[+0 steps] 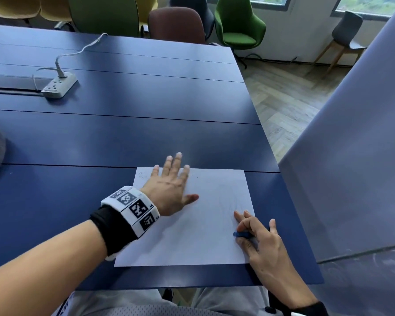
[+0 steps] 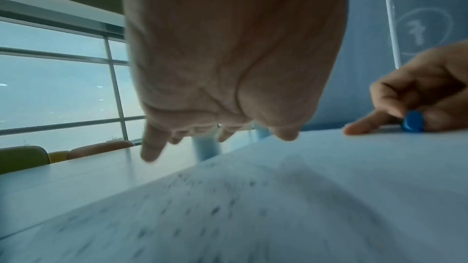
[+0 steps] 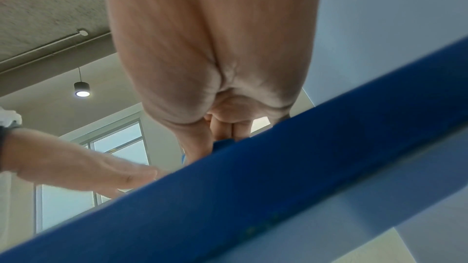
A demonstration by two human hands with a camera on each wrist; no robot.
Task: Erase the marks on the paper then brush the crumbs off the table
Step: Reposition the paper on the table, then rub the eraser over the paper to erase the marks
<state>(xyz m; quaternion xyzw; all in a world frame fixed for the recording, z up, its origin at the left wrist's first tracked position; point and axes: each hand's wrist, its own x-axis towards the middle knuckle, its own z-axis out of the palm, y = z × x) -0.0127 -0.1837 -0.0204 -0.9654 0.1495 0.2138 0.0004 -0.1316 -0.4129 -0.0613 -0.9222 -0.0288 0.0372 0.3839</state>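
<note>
A white sheet of paper (image 1: 192, 236) lies near the front edge of the blue table (image 1: 123, 137). My left hand (image 1: 171, 185) lies flat with spread fingers over the paper's far left part, its fingertips past the far edge. Small dark crumbs (image 1: 143, 175) dot the paper's far left corner, and the left wrist view shows crumbs (image 2: 202, 203) scattered over the paper (image 2: 329, 187). My right hand (image 1: 255, 233) rests at the paper's right edge and pinches a small blue eraser (image 1: 238, 234), also seen as the eraser (image 2: 413, 122). Faint pencil marks (image 1: 228, 197) remain mid-sheet.
A white power strip (image 1: 59, 86) with its cable sits at the far left of the table. A grey board (image 1: 351, 156) leans close on the right. Chairs (image 1: 237, 23) stand beyond the far edge. The table's right edge (image 1: 267, 137) drops to a wooden floor.
</note>
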